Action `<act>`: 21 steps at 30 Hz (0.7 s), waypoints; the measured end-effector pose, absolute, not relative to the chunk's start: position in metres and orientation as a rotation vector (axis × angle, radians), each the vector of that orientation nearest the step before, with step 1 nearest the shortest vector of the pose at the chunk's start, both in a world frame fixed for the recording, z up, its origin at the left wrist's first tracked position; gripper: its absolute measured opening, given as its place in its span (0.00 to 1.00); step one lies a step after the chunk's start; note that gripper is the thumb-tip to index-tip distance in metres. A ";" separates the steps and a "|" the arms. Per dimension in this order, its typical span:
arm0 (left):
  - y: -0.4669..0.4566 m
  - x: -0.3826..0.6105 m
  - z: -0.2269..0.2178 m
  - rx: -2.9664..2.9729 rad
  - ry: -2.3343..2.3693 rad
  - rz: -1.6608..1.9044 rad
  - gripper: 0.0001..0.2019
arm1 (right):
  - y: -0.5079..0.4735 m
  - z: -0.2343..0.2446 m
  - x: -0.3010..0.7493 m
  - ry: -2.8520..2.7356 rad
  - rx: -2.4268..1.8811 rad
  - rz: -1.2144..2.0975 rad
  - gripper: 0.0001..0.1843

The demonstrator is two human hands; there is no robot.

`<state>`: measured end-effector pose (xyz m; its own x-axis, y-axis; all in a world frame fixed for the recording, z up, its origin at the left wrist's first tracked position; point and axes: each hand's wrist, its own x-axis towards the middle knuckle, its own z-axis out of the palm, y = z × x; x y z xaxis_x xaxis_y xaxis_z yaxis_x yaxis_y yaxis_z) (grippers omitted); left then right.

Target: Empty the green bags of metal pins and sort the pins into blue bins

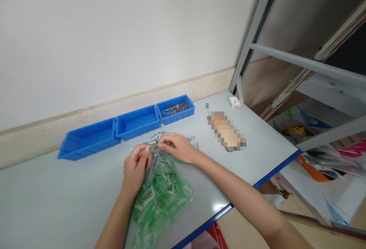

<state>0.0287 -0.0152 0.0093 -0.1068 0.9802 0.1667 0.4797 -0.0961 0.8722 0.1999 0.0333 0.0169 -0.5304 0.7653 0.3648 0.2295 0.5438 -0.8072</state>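
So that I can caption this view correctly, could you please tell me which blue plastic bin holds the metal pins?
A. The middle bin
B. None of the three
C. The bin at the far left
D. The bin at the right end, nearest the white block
D: the metal pins lie inside the blue plastic bin at the right end of the row.

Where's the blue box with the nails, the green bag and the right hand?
Blue bin [181, 116]: head view, on its front wall.
Green plastic bag [161, 207]: head view, on the middle of the bag.
Right hand [178, 148]: head view, on the back of the hand.
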 end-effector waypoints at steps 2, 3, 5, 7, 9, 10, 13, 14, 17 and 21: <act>-0.016 0.029 0.012 1.668 1.639 1.128 0.17 | 0.033 0.018 0.200 -2.074 -0.814 0.917 0.12; -0.017 0.029 0.013 1.699 1.650 1.118 0.20 | 0.033 0.018 0.200 -2.095 -0.821 0.908 0.14; -0.018 0.030 0.016 1.733 1.668 1.114 0.22 | 0.033 0.018 0.200 -2.131 -0.830 0.895 0.17; -0.018 0.031 0.017 1.736 1.666 1.116 0.22 | 0.033 0.018 0.200 -2.142 -0.832 0.896 0.18; -0.017 0.031 0.017 1.722 1.647 1.122 0.21 | 0.032 0.019 0.200 -2.137 -0.836 0.903 0.18; -0.017 0.031 0.016 1.704 1.634 1.126 0.20 | 0.032 0.019 0.200 -2.131 -0.838 0.908 0.17; -0.015 0.030 0.012 1.631 1.606 1.135 0.15 | 0.032 0.021 0.201 -2.119 -0.836 0.923 0.15; -0.015 0.030 0.010 1.610 1.602 1.137 0.13 | 0.031 0.022 0.201 -2.117 -0.836 0.928 0.13; -0.015 0.029 0.007 1.572 1.596 1.143 0.12 | 0.031 0.024 0.201 -2.119 -0.850 0.935 0.11; -0.016 0.029 0.009 1.586 1.612 1.140 0.11 | 0.031 0.023 0.201 -2.122 -0.839 0.931 0.11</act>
<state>0.0293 -0.0157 0.0091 -0.1064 0.9832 0.1485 0.4680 -0.0822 0.8799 0.2010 0.0309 0.0226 -0.5736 0.7580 0.3106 0.2847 0.5400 -0.7920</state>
